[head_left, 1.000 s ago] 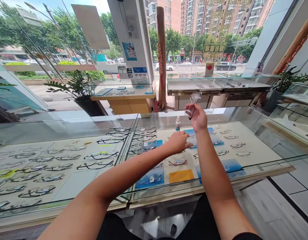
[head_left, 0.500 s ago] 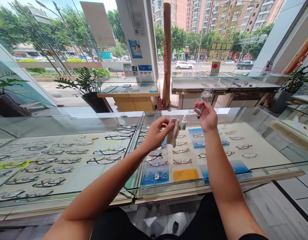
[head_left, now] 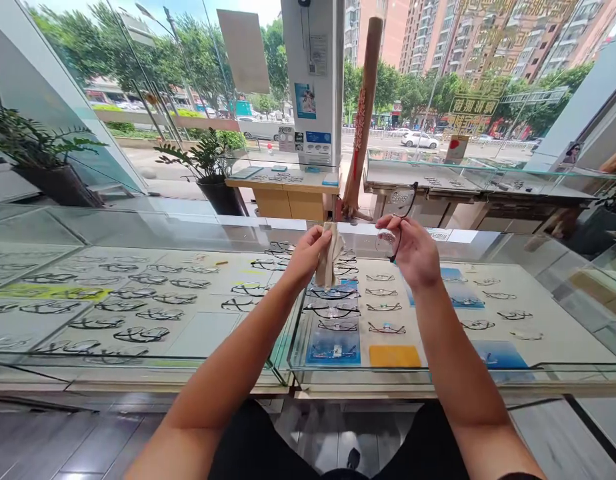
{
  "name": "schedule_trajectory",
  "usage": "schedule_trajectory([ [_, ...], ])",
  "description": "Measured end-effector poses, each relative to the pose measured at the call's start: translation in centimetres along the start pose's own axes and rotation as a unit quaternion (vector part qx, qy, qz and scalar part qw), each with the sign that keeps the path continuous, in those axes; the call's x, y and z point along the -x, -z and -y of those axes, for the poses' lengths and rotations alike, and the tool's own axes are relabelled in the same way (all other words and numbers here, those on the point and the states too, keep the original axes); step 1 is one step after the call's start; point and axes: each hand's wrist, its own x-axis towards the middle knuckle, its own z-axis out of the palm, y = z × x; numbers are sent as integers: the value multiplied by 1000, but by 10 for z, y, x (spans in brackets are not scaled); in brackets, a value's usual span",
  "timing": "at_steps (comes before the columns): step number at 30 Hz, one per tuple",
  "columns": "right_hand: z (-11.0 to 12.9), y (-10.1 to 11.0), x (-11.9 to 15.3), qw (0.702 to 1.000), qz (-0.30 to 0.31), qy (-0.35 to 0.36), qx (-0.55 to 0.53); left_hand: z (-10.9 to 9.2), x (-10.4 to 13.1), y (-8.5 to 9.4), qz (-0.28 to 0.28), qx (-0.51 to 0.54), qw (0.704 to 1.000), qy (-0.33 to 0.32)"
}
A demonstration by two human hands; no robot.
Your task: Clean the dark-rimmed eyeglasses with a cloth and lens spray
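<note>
A beige cloth (head_left: pixel 329 257) hangs from my left hand (head_left: pixel 306 255), pinched between thumb and fingers above the glass display case (head_left: pixel 268 233). To the right, my right hand (head_left: pixel 415 250) holds a pair of glasses (head_left: pixel 403 200) with a dark frame. One lens stands above the fingers and the other hangs to their left; both carry small drops or specks. Cloth and glasses are apart. Rows of spectacles (head_left: pixel 333 311) lie under the glass below both hands.
An orange-yellow cloth (head_left: pixel 394 356) lies inside the case near its front edge. Beyond stand a wooden pole (head_left: pixel 364 120), a low wooden-sided cabinet (head_left: pixel 288 200), another glass counter (head_left: pixel 418 175) and a potted plant (head_left: pixel 221 193) by the windows.
The view has turned left. The glasses have been tilted in my right hand, so the dark temple now shows at the upper right. The cloth hangs straighter, and the spray bottle is no longer visible.
</note>
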Motion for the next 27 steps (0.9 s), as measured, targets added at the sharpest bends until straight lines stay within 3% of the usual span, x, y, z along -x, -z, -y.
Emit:
schedule_trajectory([
  [2, -11, -20, -2, 1000, 23, -5, 7, 1, 5, -3, 9, 15, 1000, 22],
  [5, -26, -32, -3, 999, 27, -22, 4, 1, 12, -8, 28, 41, 997, 54],
  [10, -41, -26, 5, 998, 5, -64, 4, 0, 19, -15, 71, 73, 989, 104],
  [19, -47, -22, 8, 997, -1, -80, 6, -5, 24, -18, 145, 57, 980, 121],
  [27, -54, -23, 11, 994, 2, -100, 36, -4, 29, -22, 131, 37, 980, 142],
])
